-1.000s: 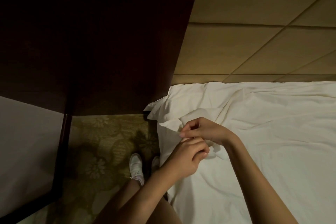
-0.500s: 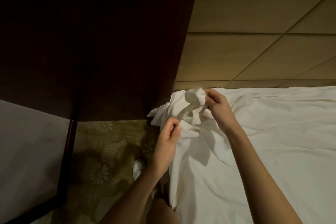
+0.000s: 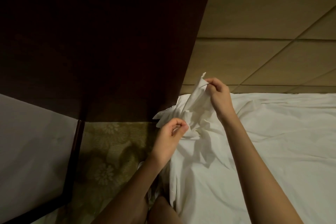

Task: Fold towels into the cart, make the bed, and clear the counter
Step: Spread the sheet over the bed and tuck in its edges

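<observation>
White sheet (image 3: 254, 142) is spread over the bed but rumpled at the corner. Right hand (image 3: 219, 94) pinches that corner up, left hand (image 3: 171, 132) pinches a lower fold. Bed-making looks barely begun; no towels, cart or counter in view.

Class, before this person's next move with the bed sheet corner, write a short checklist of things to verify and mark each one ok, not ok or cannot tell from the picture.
1. Right hand pinches the raised sheet corner: ok.
2. Left hand pinches the sheet lower down: ok.
3. Corner lifted above the mattress: ok.
4. White sheet lies smooth: not ok, bunched and wrinkled between the hands.
5. Sheet edge off the patterned carpet: cannot tell, hidden behind the left arm.
</observation>
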